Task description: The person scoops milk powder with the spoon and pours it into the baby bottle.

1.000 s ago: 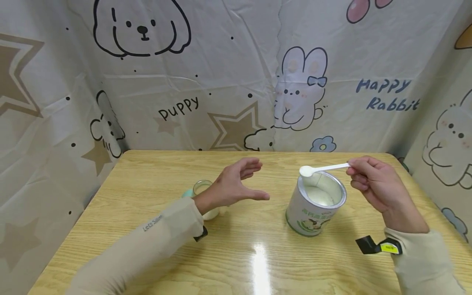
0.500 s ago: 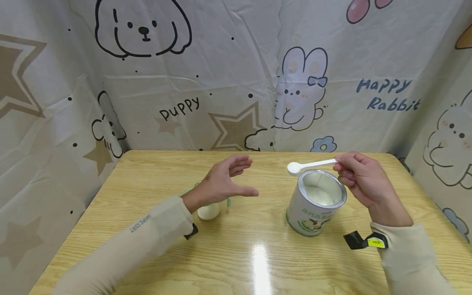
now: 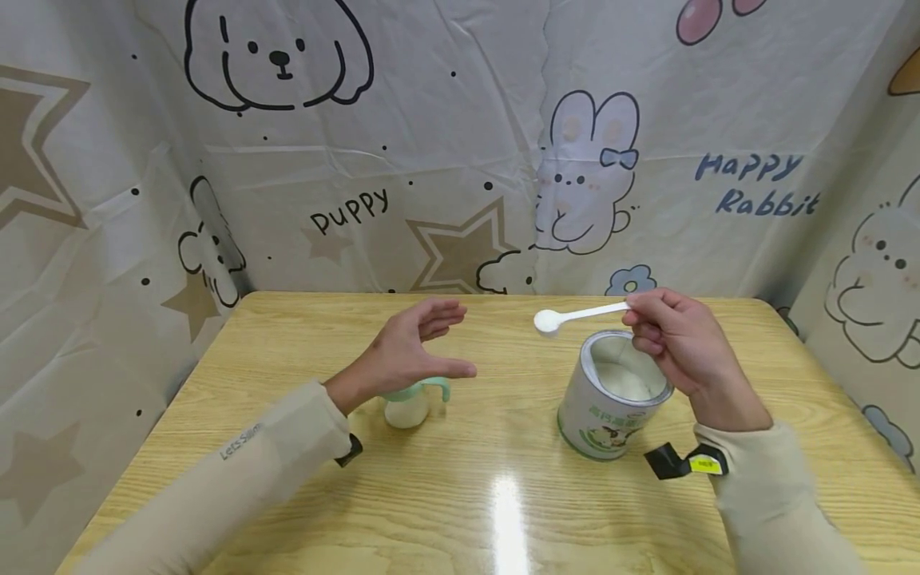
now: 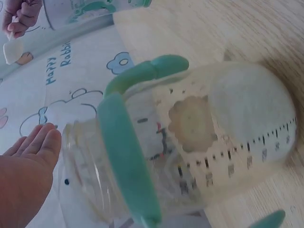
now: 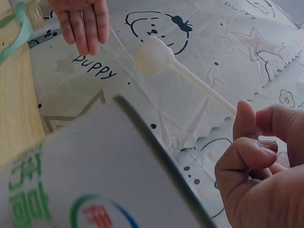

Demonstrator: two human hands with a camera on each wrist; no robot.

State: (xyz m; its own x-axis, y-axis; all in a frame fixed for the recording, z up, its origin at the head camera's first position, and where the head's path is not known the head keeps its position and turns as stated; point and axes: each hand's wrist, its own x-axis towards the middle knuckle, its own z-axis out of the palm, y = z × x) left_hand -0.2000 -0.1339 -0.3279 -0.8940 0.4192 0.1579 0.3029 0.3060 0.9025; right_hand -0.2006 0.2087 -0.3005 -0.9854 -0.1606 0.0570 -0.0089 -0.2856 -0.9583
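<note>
In my head view, the right hand (image 3: 686, 351) pinches the handle end of a white measuring scoop (image 3: 592, 312) between thumb and forefinger, its other fingers curled below. The scoop points left in the air, its bowl apparently filled with white powder, just left of the rim of the milk-powder can (image 3: 596, 415). The left hand (image 3: 402, 343) has its fingers straight and together, thumb spread well away from them. Below it, on the left, I see a clear feeding bottle (image 3: 406, 413) standing upright with mint-green handles; I cannot tell whether hand and neck touch. My left wrist view shows the bottle's threaded neck, its black graduated scale and whitish contents at the bottom. The can stands on the right, white powder inside, green characters and a cow on its label. Beige sleeves (image 3: 266, 447) cover both forearms. Everything stands on a wood-grain table (image 3: 431, 503), glare on its near part; at the far side hangs a pale cloth backdrop (image 3: 431, 120) printed with puppies, rabbits and stars.
</note>
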